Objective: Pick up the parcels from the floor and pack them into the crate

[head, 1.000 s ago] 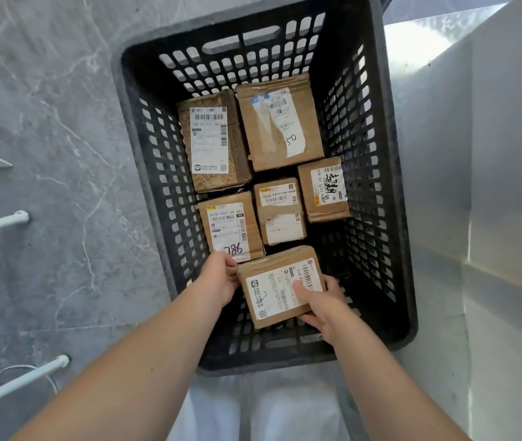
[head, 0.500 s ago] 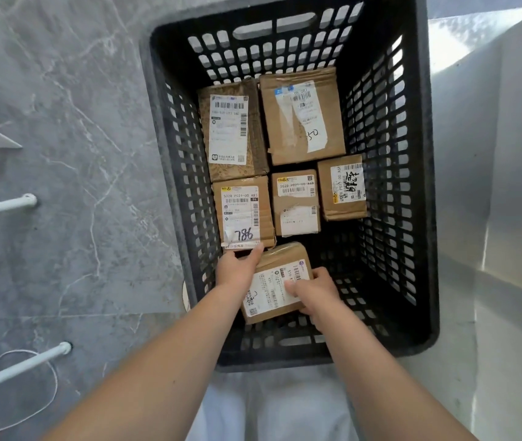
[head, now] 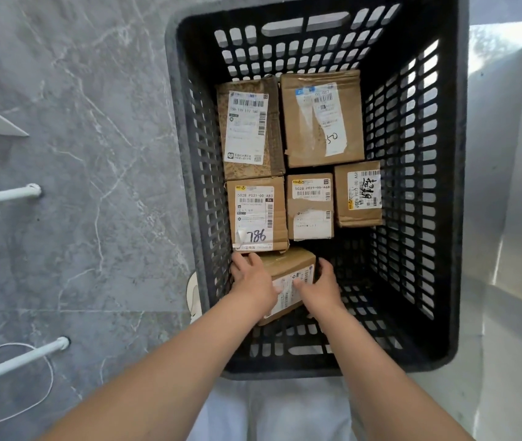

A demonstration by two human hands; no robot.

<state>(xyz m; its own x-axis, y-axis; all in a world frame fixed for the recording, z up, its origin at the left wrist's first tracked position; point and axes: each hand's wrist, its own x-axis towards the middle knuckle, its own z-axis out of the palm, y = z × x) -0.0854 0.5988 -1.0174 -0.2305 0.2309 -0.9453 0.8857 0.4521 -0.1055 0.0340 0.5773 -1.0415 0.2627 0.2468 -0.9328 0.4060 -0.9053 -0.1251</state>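
Note:
A black slotted plastic crate [head: 457, 192] stands on the floor with several brown cardboard parcels lying flat in it, among them one marked 786 [head: 256, 214] at the left. Just in front of that one, a labelled parcel [head: 291, 275] sits low at the crate's near left, slightly tilted. My left hand [head: 253, 278] lies over its left part and my right hand [head: 323, 288] presses its right side, so both hands grip it. Its label is partly hidden by my fingers.
Grey marbled floor [head: 94, 154] lies left of the crate, with white tube legs [head: 5, 195] and a white cable [head: 24, 402] there. A pale wall or panel [head: 520, 218] rises close on the right. The crate's near right bottom [head: 368, 294] holds no parcel.
Both hands have lowered the held parcel deeper into the crate's near left, against the 786 parcel. The view has shifted so the crate sits further right and nearer.

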